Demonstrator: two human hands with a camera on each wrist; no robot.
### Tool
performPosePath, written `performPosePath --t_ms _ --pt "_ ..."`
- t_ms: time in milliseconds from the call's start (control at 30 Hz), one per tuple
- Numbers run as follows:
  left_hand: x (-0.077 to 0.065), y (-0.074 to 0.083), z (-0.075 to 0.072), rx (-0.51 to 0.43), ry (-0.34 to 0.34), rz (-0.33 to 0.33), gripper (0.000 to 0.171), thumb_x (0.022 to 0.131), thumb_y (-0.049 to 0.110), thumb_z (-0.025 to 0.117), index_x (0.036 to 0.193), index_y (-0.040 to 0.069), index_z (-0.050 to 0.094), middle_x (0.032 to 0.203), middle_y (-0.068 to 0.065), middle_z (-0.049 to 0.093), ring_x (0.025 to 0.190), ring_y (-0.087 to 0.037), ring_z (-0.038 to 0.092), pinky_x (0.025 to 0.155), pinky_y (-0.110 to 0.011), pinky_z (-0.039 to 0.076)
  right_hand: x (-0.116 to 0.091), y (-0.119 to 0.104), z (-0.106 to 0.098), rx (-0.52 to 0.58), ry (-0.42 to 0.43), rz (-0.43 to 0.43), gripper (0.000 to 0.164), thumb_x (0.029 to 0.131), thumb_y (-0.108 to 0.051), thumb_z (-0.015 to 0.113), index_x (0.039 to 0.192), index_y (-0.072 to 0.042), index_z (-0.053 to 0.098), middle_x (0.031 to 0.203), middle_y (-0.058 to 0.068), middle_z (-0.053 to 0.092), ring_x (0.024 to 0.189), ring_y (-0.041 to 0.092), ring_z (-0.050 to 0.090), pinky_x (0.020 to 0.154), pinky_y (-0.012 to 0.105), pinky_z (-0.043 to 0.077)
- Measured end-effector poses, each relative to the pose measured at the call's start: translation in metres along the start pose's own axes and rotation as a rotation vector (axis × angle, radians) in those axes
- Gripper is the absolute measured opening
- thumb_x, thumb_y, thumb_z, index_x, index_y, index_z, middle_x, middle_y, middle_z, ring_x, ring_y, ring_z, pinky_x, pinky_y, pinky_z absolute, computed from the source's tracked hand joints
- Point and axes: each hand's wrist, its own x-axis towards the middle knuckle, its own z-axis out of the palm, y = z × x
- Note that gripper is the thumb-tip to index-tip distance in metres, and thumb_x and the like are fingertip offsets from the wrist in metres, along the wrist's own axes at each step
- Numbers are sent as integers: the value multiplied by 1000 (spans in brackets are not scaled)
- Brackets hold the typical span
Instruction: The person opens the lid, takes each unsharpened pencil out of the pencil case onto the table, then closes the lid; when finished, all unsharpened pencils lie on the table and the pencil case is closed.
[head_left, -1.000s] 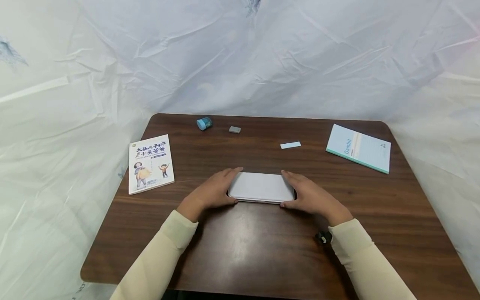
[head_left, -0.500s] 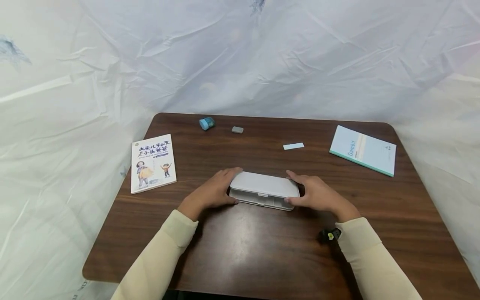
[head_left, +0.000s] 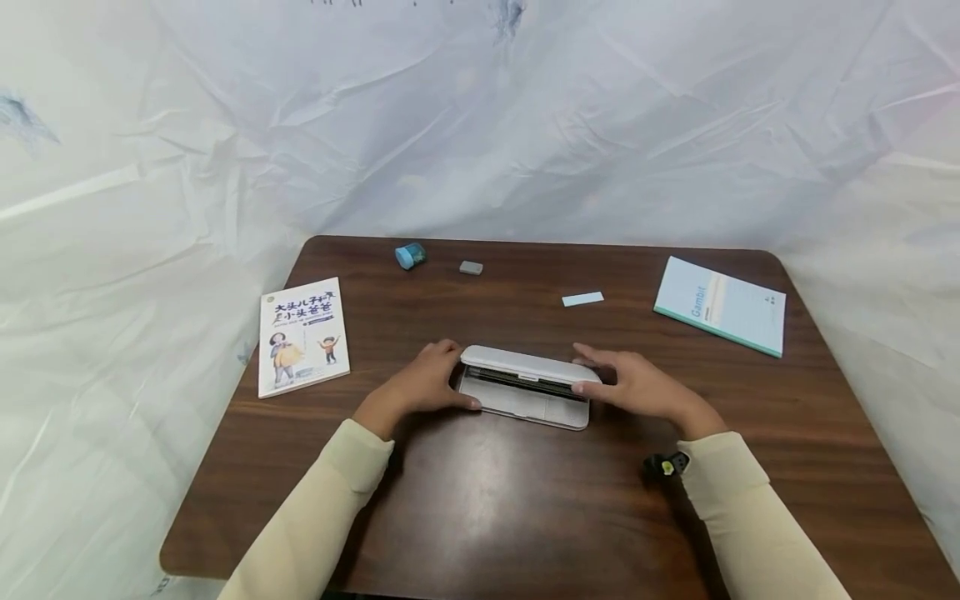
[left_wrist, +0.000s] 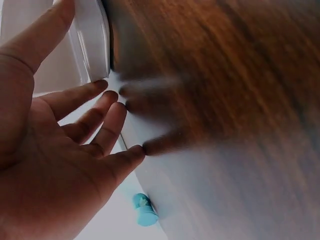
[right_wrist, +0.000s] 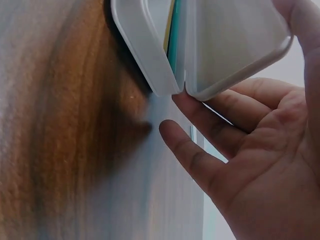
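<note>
A white pencil case (head_left: 517, 405) lies mid-table in the head view, its lid (head_left: 525, 362) partly raised and hinged at the far side. My left hand (head_left: 429, 383) holds the case's left end, thumb at the front edge and index fingertip at the rear corner. At the other end, my right hand (head_left: 637, 385) pinches the lid, thumb on its front edge and fingers behind by the hinge. Inside, the right wrist view shows a green pencil-like stick (right_wrist: 174, 37) beside a yellow one (right_wrist: 169, 25). The lid hides part of the inside.
On the wooden table (head_left: 480, 517) a picture book (head_left: 303, 337) lies at left and a pale blue notebook (head_left: 722, 306) at right. Toward the back are a blue-capped little jar (head_left: 410, 255), a grey eraser-like block (head_left: 471, 267) and a pale blue strip (head_left: 582, 298).
The pencil case's lid has gone from closed to partly raised, exposing the inside. My right hand has risen with the lid's edge; my left hand has stayed at the left end.
</note>
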Motion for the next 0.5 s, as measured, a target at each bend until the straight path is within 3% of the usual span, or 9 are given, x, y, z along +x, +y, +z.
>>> performPosePath --t_ms 33,133,200,267,333,367,400,500 --pt "0 2 -1 -5 -12 -9 110 87 66 90 167 2 48 171 -20 46 158 -43 42 126 -59 45 0 0 -1 14 -1 3 81 111 -45 70 174 -6 38 159 12 67 155 39 55 119 64 49" --pt "3 -13 11 43 11 25 108 90 74 83 168 6 50 172 -18 46 158 -43 42 124 -57 47 2 1 -5 13 37 15 72 114 -46 65 171 -8 45 149 11 74 140 33 68 110 56 56" --pt "0 -8 8 45 1 20 108 90 73 83 170 9 48 173 -19 45 159 -44 41 125 -61 46 5 1 -9 15 71 29 67 114 -46 63 169 -10 49 116 7 83 104 22 75 89 45 61" --pt "-3 -4 6 41 4 18 105 91 69 85 170 10 47 173 -19 46 159 -44 41 125 -60 46 9 1 -13 17 112 36 64 115 -46 62 167 -11 53 84 0 73 77 13 61 72 35 54" --pt "-9 8 -2 16 -9 -6 103 91 61 90 170 10 48 173 -19 46 160 -43 42 127 -62 44 15 1 -17 29 147 45 61 116 -45 61 166 -10 55 68 -1 53 64 13 44 62 33 44" --pt "-11 13 -4 16 -12 -11 102 91 58 90 170 10 47 173 -20 46 160 -43 41 128 -61 43 19 1 -18 32 164 55 61 116 -46 60 165 -10 56 66 1 48 62 14 41 60 34 42" --pt "-12 15 -5 21 -5 -13 102 90 57 91 170 10 48 172 -20 47 159 -42 42 128 -62 43 23 1 -20 31 182 60 60 116 -46 59 165 -10 56 69 4 53 65 16 46 63 34 44" --pt "-15 20 -8 29 -7 -12 101 91 56 91 169 9 48 172 -20 48 160 -42 42 128 -62 43 34 2 -23 14 228 81 60 117 -47 58 163 -9 58 104 17 77 89 26 65 79 41 53"
